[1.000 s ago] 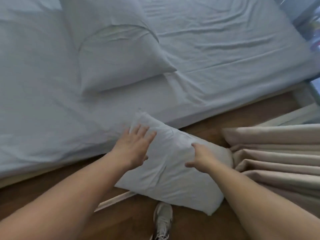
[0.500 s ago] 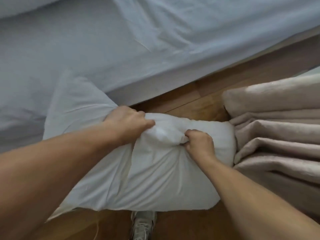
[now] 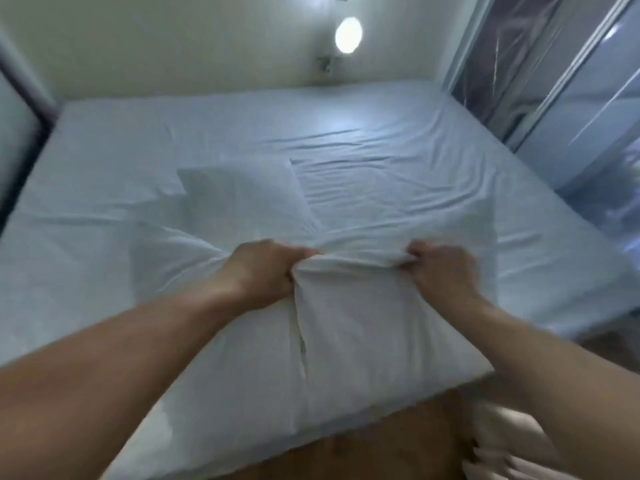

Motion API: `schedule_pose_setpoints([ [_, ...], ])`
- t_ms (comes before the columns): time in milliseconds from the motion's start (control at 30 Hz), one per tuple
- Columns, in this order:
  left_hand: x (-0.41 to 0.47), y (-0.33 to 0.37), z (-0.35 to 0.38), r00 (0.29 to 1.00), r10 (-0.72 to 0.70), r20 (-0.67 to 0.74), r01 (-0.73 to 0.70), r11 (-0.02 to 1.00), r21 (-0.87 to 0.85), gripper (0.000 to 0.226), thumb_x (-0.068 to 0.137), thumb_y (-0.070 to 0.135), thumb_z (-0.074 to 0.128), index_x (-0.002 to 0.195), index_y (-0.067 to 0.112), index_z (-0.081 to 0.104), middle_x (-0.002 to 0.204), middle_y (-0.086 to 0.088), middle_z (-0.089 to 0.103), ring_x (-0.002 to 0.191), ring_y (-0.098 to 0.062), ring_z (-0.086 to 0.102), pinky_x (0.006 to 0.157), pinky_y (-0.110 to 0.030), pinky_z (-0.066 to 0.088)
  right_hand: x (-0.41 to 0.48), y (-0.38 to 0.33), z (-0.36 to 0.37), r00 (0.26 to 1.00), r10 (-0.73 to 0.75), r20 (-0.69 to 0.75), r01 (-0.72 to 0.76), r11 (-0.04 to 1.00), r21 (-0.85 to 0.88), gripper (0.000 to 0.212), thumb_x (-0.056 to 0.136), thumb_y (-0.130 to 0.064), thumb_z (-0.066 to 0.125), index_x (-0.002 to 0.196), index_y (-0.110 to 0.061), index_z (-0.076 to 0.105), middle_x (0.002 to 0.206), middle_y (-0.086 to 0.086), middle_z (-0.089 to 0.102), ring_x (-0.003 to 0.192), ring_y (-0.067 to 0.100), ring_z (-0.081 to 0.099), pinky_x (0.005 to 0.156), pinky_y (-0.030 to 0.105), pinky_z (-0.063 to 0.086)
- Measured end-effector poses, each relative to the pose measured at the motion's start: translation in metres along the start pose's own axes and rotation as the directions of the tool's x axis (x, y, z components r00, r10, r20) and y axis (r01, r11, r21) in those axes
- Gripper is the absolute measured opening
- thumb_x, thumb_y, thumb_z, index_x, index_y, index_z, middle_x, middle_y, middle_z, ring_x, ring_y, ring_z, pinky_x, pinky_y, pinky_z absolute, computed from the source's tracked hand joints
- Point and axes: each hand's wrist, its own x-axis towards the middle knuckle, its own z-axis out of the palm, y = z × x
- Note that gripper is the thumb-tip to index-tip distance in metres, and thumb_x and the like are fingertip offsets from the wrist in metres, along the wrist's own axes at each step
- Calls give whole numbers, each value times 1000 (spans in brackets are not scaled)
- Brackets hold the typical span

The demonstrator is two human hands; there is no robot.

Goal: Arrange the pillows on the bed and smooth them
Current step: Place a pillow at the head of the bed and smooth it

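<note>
A white pillow (image 3: 346,348) hangs in front of me over the near edge of the bed (image 3: 398,161). My left hand (image 3: 266,271) is clenched on its upper edge at the left. My right hand (image 3: 440,271) grips the same edge at the right, with the cloth bunched between them. A second white pillow (image 3: 239,188) lies flat on the pale blue sheet, left of centre and beyond my hands. The held pillow hides the bed's near edge.
A cream wall with a round lit lamp (image 3: 348,34) stands behind the bed. Glass sliding doors (image 3: 554,81) run along the right side. A beige curtain (image 3: 512,441) bunches at the lower right over the wooden floor (image 3: 346,459).
Both hands closed on the pillow that lay on the floor and raised it to bed height. My view swung up from the floor to the whole bed.
</note>
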Motion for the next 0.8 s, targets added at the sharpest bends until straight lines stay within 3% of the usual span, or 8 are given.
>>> schedule_pose_setpoints([
  [100,20,-60,-66,942,-280,-184,265,959,-103,56,75,45,49,132,47,45,123,-7,64,108,-31,61,83,-38,47,101,-99,-32,994,-42,-102,50,996,77,25,89,-34,58,110,-21,66,113,12,66,107,35,57,88,41,44],
  [200,35,-120,-82,850,-527,-27,524,849,-67,69,85,47,52,146,37,22,138,-16,40,120,-37,49,95,-44,43,141,-175,-11,995,-100,25,96,988,125,40,90,-36,58,127,-22,53,129,9,57,117,32,52,95,42,41],
  [300,25,-171,-70,816,-548,184,557,831,7,75,84,49,54,148,32,20,145,-15,31,130,-36,38,104,-45,37,134,-211,41,966,-74,247,50,993,104,44,89,-40,57,130,-25,51,133,4,55,116,30,54,88,38,41],
  [433,-2,-228,-51,788,-547,284,547,833,87,77,83,52,57,148,27,24,147,-13,31,131,-34,36,104,-46,38,126,-222,88,891,3,454,-13,1000,19,48,90,-43,54,134,-24,49,138,4,51,123,28,49,94,40,42],
  [667,10,-290,-38,738,-612,284,645,763,-32,76,84,53,56,148,29,24,145,-9,32,131,-32,34,105,-45,37,167,-221,117,862,152,483,-150,988,-44,60,89,-52,52,139,-21,41,141,8,45,124,31,48,97,45,43],
  [800,41,-324,-25,656,-693,299,754,618,-222,81,84,58,55,150,31,18,151,-13,25,135,-37,32,110,-47,33,220,-221,143,831,206,517,-274,960,57,79,85,-61,52,146,-18,28,149,14,34,132,33,40,105,45,35],
])
